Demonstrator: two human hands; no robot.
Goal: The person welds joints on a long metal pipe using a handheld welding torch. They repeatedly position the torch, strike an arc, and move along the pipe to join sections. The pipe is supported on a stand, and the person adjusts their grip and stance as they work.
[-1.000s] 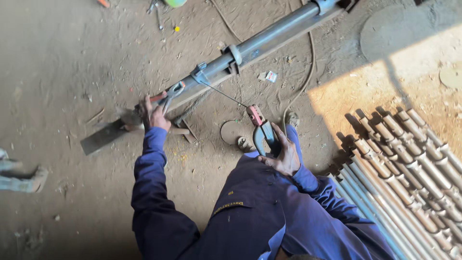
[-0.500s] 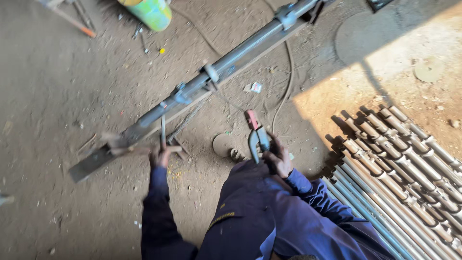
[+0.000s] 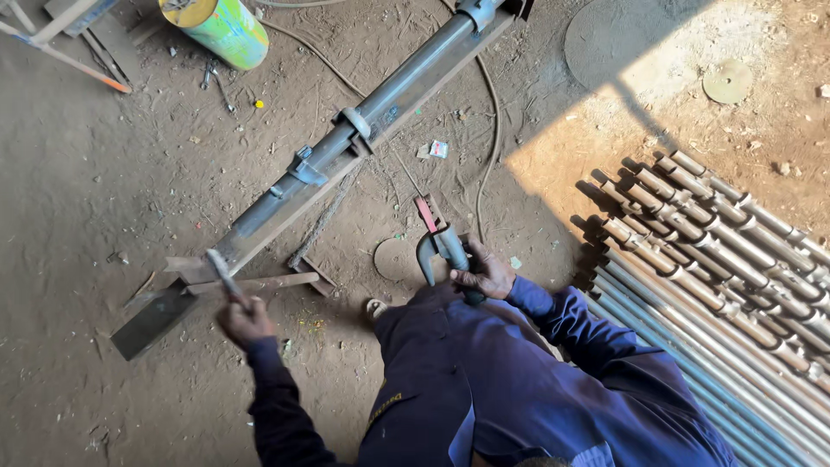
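My left hand (image 3: 245,318) grips a slim metal hand tool (image 3: 223,271) whose tip points up at the low end of a long steel beam (image 3: 363,130). The beam lies diagonally on the dirt floor, with a pipe and clamps fixed along it. My right hand (image 3: 484,272) holds a welding electrode holder (image 3: 443,246) with a red jaw, just above the ground beside a round metal disc (image 3: 393,259). Blue sleeves cover both arms.
A stack of grey steel pipes (image 3: 718,277) lies at the right. A green and yellow can (image 3: 220,30) lies at the top left beside loose rods. A cable (image 3: 493,130) runs past the beam. A flat plate (image 3: 151,322) lies at the beam's low end.
My left hand has drawn back from the beam toward my body, still holding the tool. The right hand keeps the electrode holder in about the same place. The view has shifted.
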